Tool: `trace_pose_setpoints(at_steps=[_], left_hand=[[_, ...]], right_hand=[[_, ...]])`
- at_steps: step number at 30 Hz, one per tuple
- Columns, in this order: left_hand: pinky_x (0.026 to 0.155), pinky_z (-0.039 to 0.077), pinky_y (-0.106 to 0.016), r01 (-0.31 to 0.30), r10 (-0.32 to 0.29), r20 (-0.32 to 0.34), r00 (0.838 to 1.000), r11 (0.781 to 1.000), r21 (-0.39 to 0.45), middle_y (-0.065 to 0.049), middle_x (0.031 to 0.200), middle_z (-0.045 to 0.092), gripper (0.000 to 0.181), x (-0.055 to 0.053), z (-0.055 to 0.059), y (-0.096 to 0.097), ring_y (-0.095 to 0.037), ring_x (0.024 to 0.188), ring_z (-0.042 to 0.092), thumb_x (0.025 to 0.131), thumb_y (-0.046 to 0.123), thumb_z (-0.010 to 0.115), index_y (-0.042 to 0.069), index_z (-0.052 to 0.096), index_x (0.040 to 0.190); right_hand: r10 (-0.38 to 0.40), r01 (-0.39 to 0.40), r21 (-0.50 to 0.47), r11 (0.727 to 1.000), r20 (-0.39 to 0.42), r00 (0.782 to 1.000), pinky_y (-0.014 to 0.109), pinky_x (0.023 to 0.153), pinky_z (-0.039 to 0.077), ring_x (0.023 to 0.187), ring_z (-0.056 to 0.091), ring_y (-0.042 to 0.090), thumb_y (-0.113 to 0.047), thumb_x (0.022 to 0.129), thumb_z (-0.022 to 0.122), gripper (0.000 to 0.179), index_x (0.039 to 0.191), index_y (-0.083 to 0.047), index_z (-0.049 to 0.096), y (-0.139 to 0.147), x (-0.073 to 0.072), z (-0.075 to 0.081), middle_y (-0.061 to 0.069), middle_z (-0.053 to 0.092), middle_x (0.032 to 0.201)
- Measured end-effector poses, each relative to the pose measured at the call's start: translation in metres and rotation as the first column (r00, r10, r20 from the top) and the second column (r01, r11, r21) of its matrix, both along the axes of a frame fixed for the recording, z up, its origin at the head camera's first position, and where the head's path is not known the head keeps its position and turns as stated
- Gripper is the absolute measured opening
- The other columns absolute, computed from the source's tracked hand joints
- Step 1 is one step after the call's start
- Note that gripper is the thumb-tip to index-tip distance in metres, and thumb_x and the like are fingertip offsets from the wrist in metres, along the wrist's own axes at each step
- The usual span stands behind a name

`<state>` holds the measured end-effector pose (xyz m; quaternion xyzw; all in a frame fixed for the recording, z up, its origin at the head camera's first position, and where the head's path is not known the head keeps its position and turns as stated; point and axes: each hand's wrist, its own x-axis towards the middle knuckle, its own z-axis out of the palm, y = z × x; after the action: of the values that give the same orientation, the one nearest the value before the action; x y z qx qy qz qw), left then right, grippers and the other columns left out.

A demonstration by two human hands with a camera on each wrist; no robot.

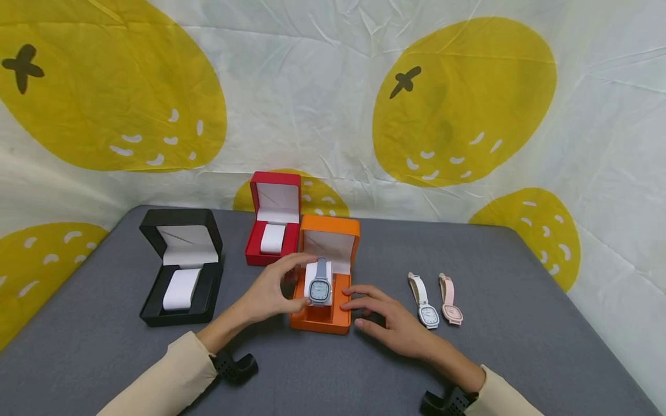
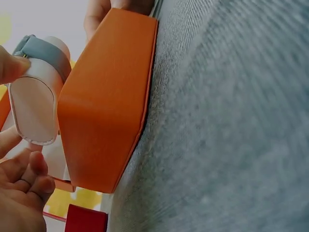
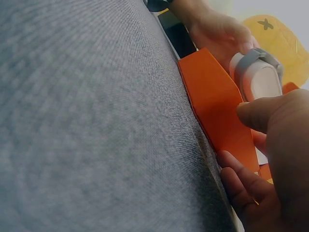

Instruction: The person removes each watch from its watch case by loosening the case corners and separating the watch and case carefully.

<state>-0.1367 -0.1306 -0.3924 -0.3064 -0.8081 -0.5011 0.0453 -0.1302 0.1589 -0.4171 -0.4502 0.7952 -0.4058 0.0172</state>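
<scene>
My left hand (image 1: pixel 272 290) holds a white watch cushion (image 1: pixel 310 271) between thumb and fingers, at the open orange box (image 1: pixel 319 328). Wrapped round that cushion is a blue-grey watch (image 1: pixel 319 290), dial facing up. From the left wrist view, the cushion's rounded end (image 2: pixel 33 108) shows above the box's wall, so it sits partly raised. At the box's right side rests my right hand (image 1: pixel 390 326), fingers loosely bent and fingertips touching its edge; in the right wrist view the thumb (image 3: pixel 258 113) lies by the near wall. A white watch (image 1: pixel 429 315) and a pink watch (image 1: pixel 451 314) lie to the right.
An open black box (image 1: pixel 177 319) with a white cushion (image 1: pixel 181 289) stands at the left. Behind the orange box is an open red box (image 1: pixel 255 255), also holding a white cushion (image 1: pixel 273 238). A patterned cloth (image 1: pixel 302 86) hangs behind the grey table (image 1: pixel 520 346).
</scene>
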Motion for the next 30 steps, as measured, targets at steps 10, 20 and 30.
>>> trace_pose_setpoints(at_steps=[10,20,30], left_hand=[[0.093,0.043,-0.052,0.033,-0.034,0.007,0.999,0.996,0.081,-0.005,0.129,0.049,0.066,0.006,0.007,0.003,-0.022,0.109,0.048,0.073,0.006,0.075,0.009,0.048,0.134],[0.094,0.047,-0.033,0.047,-0.102,0.180,0.978,0.957,0.287,-0.011,0.130,0.046,0.065,0.007,0.006,0.008,-0.033,0.112,0.050,0.077,-0.005,0.072,0.004,0.044,0.136],[0.089,0.049,-0.031,0.023,-0.195,0.341,0.919,0.893,0.449,-0.023,0.133,0.041,0.069,0.012,0.014,0.012,-0.033,0.111,0.050,0.080,-0.008,0.069,-0.005,0.035,0.141]], right_hand=[[0.003,-0.002,-0.015,1.000,0.043,0.999,0.034,0.095,0.044,0.125,0.045,0.019,-0.017,0.096,0.060,0.031,0.126,-0.021,0.061,0.001,0.000,-0.001,0.003,0.046,0.140],[-0.013,0.013,0.012,1.000,0.051,0.999,0.037,0.104,0.035,0.128,0.042,0.019,-0.018,0.096,0.059,0.030,0.126,-0.023,0.061,0.000,0.000,0.001,0.000,0.045,0.141],[-0.007,0.007,0.005,1.000,0.052,0.999,0.036,0.103,0.036,0.127,0.043,0.019,-0.017,0.096,0.058,0.031,0.126,-0.023,0.061,0.000,0.000,0.000,0.000,0.045,0.141]])
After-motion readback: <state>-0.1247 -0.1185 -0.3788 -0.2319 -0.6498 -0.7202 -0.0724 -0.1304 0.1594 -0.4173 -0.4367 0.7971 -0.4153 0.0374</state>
